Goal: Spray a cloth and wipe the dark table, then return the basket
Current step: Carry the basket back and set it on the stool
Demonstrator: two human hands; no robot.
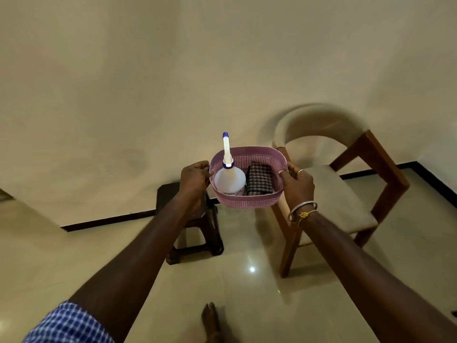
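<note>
A pink perforated basket is held up in the air between both hands. My left hand grips its left rim and my right hand grips its right rim. Inside it stands a white spray bottle with a blue-tipped nozzle, on the left. A folded checked cloth lies in the right half. A small dark table stands on the floor below and behind my left hand, partly hidden by my left forearm.
A wooden chair with a cream seat and curved back stands to the right, close to the basket. A cream wall with a black skirting runs behind. The floor is glossy tile. My bare foot shows at the bottom.
</note>
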